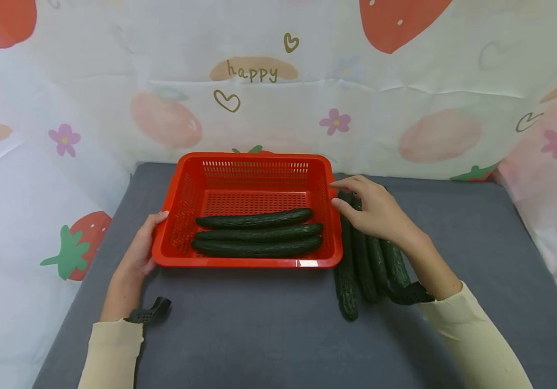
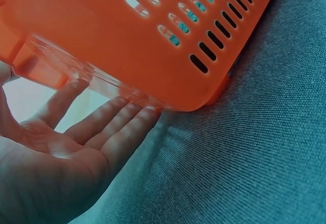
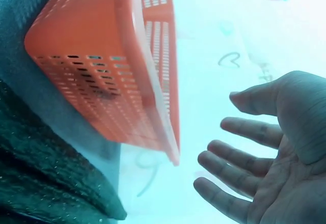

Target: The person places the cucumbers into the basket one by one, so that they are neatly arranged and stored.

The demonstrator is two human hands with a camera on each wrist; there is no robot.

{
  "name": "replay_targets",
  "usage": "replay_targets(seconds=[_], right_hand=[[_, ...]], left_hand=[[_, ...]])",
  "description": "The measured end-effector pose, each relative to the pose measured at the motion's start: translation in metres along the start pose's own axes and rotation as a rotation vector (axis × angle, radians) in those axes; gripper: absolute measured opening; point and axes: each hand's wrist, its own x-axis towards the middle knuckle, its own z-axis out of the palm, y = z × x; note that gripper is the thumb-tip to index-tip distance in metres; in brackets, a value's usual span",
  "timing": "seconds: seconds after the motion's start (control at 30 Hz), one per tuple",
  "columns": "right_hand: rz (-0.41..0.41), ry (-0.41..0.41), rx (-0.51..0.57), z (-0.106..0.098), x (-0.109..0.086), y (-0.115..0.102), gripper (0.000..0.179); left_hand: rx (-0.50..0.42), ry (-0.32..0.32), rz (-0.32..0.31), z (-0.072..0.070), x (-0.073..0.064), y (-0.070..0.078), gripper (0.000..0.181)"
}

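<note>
A red plastic basket [image 1: 246,262] with slotted walls stands on the grey cloth and holds three dark green cucumbers [image 1: 257,247] lying side by side. My left hand [image 1: 139,248] grips the basket's left rim, thumb on top; from the left wrist view, the fingers [image 2: 133,127] reach under that rim against the outer wall. Above the loose cucumbers [image 1: 348,281] right of the basket, my right hand [image 1: 377,210] hovers near the right rim. In the right wrist view its fingers are spread and relaxed, apart from the basket [image 3: 102,102], with nothing in them.
Several cucumbers lie lengthwise on the grey tablecloth [image 1: 259,329], close beside the basket's right wall and partly hidden under the right arm. A white curtain [image 1: 268,119] printed with strawberries, flowers and hearts hangs behind and along the sides.
</note>
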Motion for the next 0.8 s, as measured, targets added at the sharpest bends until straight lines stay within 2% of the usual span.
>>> replay_targets(seconds=[0.3, 0.43, 0.8], right_hand=[[0.050, 0.051, 0.042, -0.001, -0.018, 0.022, 0.043], [0.068, 0.069, 0.023, 0.002, -0.025, 0.034, 0.043], [0.129, 0.090, -0.013, 0.014, -0.044, 0.059, 0.046]], left_hand=[[-0.013, -0.014, 0.009, -0.002, 0.001, -0.001, 0.024], [0.006, -0.028, 0.021, -0.001, 0.003, -0.001, 0.023], [0.003, 0.003, 0.009, -0.001, 0.000, 0.000, 0.023]])
